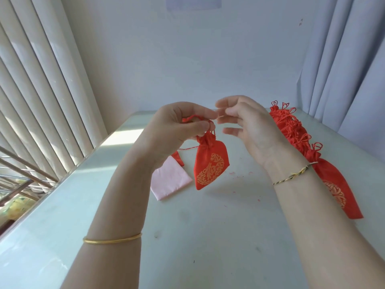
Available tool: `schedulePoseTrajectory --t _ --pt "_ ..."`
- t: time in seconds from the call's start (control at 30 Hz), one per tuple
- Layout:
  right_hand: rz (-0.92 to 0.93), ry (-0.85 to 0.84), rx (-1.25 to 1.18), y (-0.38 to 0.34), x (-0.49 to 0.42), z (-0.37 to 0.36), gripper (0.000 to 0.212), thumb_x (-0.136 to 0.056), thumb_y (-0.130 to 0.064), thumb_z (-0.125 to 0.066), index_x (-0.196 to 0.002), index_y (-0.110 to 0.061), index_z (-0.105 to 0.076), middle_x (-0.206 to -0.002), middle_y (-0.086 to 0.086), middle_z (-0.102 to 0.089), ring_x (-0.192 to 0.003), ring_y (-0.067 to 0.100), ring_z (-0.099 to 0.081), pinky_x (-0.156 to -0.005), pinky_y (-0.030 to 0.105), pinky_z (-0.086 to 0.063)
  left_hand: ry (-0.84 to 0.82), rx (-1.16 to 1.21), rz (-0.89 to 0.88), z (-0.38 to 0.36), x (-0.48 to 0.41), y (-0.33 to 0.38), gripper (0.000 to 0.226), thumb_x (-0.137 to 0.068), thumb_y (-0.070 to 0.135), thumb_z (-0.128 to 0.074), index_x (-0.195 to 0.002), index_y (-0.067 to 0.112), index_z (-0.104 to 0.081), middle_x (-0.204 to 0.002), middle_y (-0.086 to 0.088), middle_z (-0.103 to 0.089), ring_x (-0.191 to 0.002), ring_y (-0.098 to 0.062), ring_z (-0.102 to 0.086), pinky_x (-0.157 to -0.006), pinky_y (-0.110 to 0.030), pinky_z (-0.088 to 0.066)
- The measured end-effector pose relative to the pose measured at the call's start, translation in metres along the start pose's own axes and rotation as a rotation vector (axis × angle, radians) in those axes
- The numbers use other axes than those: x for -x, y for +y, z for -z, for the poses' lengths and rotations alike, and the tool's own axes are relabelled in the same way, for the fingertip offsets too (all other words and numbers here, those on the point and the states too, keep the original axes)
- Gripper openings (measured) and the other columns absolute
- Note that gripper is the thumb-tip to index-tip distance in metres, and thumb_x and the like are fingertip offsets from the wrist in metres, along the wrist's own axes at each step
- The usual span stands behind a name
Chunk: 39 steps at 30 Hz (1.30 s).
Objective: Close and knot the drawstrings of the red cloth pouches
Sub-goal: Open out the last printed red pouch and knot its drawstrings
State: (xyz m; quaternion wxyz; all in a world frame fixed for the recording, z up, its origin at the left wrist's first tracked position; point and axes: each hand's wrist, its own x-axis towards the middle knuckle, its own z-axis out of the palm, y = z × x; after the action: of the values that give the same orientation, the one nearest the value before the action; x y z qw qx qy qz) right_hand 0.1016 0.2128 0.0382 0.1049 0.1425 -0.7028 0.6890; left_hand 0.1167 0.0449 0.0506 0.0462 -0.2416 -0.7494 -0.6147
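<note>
Progress: partly complete. Near the middle of the worktop [208, 236], toward its left edge, a pink cloth [169, 182] lies flat. A flat pouch [179, 158] shows from behind the cloth, with a loose cord trailing from it. It looks not yet closed, but most of it is hidden.

The left hand [177, 130] is raised above the worktop. Its fingers [200, 126] are curled tight round the gathered neck of the held pouch [210, 163]. The pouch body hangs below the hand, printed side up, with its lower corner close to the worktop. The mouth is already drawn shut.

The drawstring [219, 117] runs from the neck to the right hand [250, 130]. There the thumb and forefinger tips [225, 111] appear to pinch it, though blur limits certainty. The other fingers are spread loosely. Judgement: the knot on this pouch is in progress, not finished.

Along the right edge of the worktop lies a row of pouches [295, 140] with gathered necks and looped cords. These appear done.
</note>
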Motion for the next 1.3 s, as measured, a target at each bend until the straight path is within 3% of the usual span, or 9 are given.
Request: schedulePoseTrajectory --t 0.1,0.2,0.47,0.63,0.87,1.03,1.1,1.2,1.3 --pt "-0.089 -0.107 -0.046 0.005 0.002 -0.01 0.025 -0.091 -0.005 -0.039 -0.086 -0.015 -0.062 -0.076 0.003 -0.065 -0.069 0.019 -0.061 -0.072 0.031 -0.045 0.029 -0.209 -0.141 -0.004 0.0 0.0 0.027 -0.082 -0.006 -0.061 -0.097 0.016 -0.068 -0.084 -0.006 -0.067 -0.077 -0.014 -0.061 -0.073 -0.022 -0.054" --pt "-0.186 -0.249 -0.066 0.009 0.004 -0.015 0.023 -0.092 -0.01 -0.043 -0.082 -0.012 -0.063 -0.073 0.005 -0.067 -0.067 0.019 -0.061 -0.07 0.03 -0.046 0.128 -0.374 -0.251 -0.008 -0.001 -0.002 0.035 -0.08 -0.006 -0.06 -0.099 0.022 -0.067 -0.082 0.003 -0.065 -0.073 -0.006 -0.059 -0.069 -0.019 -0.052" --pt "-0.215 -0.333 -0.32 0.008 0.006 -0.011 0.01 -0.08 -0.018 -0.055 -0.073 -0.017 -0.063 -0.069 -0.005 -0.066 -0.065 0.009 -0.063 -0.064 0.024 -0.048 0.277 -0.422 -0.365 -0.011 -0.003 -0.008 0.036 -0.078 -0.003 -0.062 -0.099 0.026 -0.067 -0.084 0.009 -0.07 -0.082 -0.009 -0.063 -0.072 -0.011 -0.045" --pt "-0.299 -0.275 -0.427 0.014 0.0 -0.01 0.023 -0.093 -0.021 -0.039 -0.072 -0.015 -0.049 -0.07 0.0 -0.067 -0.07 0.017 -0.064 -0.067 0.029 -0.047 0.262 -0.284 -0.287 -0.01 -0.005 -0.011 0.027 -0.081 -0.002 -0.064 -0.088 0.023 -0.07 -0.075 0.018 -0.07 -0.076 0.0 -0.066 -0.075 -0.027 -0.054" --pt "-0.299 -0.016 -0.451 0.018 -0.003 -0.001 0.031 -0.093 -0.029 -0.049 -0.065 -0.015 -0.048 -0.059 0.0 -0.064 -0.062 0.017 -0.064 -0.063 0.028 -0.051 0.293 -0.267 -0.154 0.005 -0.009 -0.022 0.01 -0.087 0.013 -0.062 -0.086 0.014 -0.071 -0.087 -0.006 -0.072 -0.078 -0.01 -0.066 -0.069 -0.015 -0.046" --pt "-0.359 0.178 -0.423 0.032 -0.007 0.014 0.03 -0.091 -0.015 -0.055 -0.062 -0.012 -0.047 -0.047 -0.003 -0.058 -0.06 0.014 -0.068 -0.065 0.027 -0.056 0.256 -0.395 -0.042 0.024 -0.005 -0.026 0.022 -0.093 0.016 -0.052 -0.074 0.018 -0.062 -0.075 0.012 -0.069 -0.067 0.004 -0.06 -0.066 -0.016 -0.044" --pt "-0.356 0.248 -0.254 0.04 -0.007 0.016 0.029 -0.09 -0.01 -0.057 -0.063 -0.011 -0.048 -0.044 -0.004 -0.057 -0.062 0.015 -0.067 -0.065 0.027 -0.054 0.193 -0.33 -0.027 0.024 -0.004 -0.025 0.024 -0.095 0.015 -0.048 -0.079 0.014 -0.065 -0.076 0.013 -0.07 -0.074 0.001 -0.061 -0.069 -0.017 -0.046" --pt "-0.349 0.268 -0.076 0.048 -0.004 0.007 0.027 -0.09 -0.01 -0.057 -0.064 -0.008 -0.05 -0.053 0.003 -0.058 -0.059 0.014 -0.064 -0.062 0.026 -0.052 0.101 0.016 -0.026 0.008 -0.006 -0.022 0.029 -0.098 0.014 -0.04 -0.085 0.001 -0.063 -0.096 0.002 -0.073 -0.097 -0.015 -0.065 -0.075 -0.022 -0.047" --pt "-0.333 0.277 -0.02 0.047 -0.004 0.003 0.027 -0.09 -0.015 -0.057 -0.064 -0.009 -0.051 -0.061 0.005 -0.057 -0.058 0.013 -0.064 -0.061 0.025 -0.05 0.096 0.341 0.009 -0.006 -0.006 -0.022 0.033 -0.099 0.017 -0.039 -0.069 0.008 -0.049 -0.084 -0.004 -0.073 -0.083 -0.018 -0.068 -0.066 -0.023 -0.043"
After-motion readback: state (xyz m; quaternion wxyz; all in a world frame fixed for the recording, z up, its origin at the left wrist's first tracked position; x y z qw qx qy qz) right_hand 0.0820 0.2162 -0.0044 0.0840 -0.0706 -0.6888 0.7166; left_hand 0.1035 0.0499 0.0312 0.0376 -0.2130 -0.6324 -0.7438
